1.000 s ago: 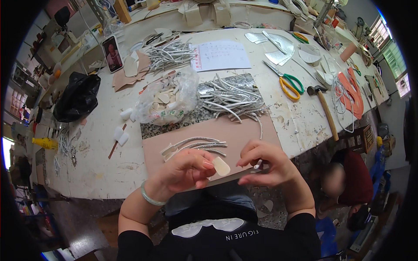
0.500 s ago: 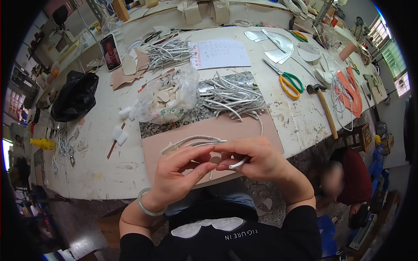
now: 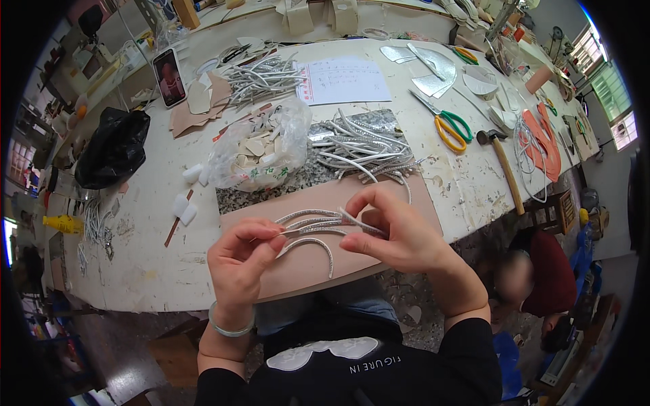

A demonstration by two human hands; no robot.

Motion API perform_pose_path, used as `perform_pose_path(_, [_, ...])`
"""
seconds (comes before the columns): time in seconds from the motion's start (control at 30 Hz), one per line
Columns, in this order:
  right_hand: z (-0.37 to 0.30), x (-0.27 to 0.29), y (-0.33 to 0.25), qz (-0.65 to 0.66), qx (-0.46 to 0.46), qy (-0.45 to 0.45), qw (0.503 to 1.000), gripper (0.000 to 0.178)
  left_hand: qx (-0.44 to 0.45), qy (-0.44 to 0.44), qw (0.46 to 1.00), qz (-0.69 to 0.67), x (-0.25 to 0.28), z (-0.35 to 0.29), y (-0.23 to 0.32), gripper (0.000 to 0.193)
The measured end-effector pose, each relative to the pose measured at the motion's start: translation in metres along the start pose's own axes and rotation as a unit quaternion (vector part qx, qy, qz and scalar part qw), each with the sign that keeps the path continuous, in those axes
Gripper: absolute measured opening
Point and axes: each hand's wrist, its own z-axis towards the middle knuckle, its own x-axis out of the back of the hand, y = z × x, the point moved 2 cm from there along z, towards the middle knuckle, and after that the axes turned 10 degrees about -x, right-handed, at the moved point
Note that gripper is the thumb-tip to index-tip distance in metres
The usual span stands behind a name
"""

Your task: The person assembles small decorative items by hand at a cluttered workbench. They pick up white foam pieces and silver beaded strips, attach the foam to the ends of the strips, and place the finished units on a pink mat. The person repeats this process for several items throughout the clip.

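My left hand [image 3: 238, 260] is pinched closed at the left of the pinkish-brown board [image 3: 298, 281]. Between its fingertips is a thin pale piece, too small to name. My right hand [image 3: 399, 233] is curled round a white-and-silver cord [image 3: 360, 224], whose end sticks out toward the left; thumb and forefinger are apart at the tips. Between the hands, several curved silver cords [image 3: 308, 215] lie on the board, and one bent cord [image 3: 323, 249] arches nearest to me. Their left ends are partly hidden by my left fingers.
Behind the board are a clear plastic bag of pale scraps [image 3: 261, 149] and a heap of silver cords [image 3: 365, 145] on a granite slab [image 3: 233, 199]. Scissors [image 3: 450, 128] and a hammer [image 3: 504, 169] lie to the right. A person in dark red [image 3: 548, 277] is at the lower right.
My hands, close together before, have moved apart; the left has gone left. The small round piece seen between them no longer shows there. The right hand's cord now points left.
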Motion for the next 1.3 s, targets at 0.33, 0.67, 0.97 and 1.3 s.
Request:
perform_pose_path(0.33, [0.004, -0.009, 0.003, 0.050, -0.077, -0.073, 0.993, 0.023, 0.124, -0.058, 0.980, -0.147, -0.010, 0.005, -0.002, 0.021])
perform_pose_path(0.67, [0.007, -0.012, 0.006, -0.023, -0.027, -0.055, 0.998, 0.021, 0.195, -0.040, 0.974, -0.106, -0.011, 0.003, -0.011, 0.027])
perform_pose_path(0.97, [0.009, -0.012, 0.004, -0.047, -0.018, -0.049, 0.998, 0.021, 0.196, -0.047, 0.974, -0.105, -0.009, 0.004, -0.012, 0.025])
perform_pose_path(1.3, [0.011, -0.013, 0.001, -0.060, -0.014, -0.046, 0.997, 0.020, 0.199, -0.031, 0.974, -0.101, -0.009, 0.004, -0.013, 0.026])
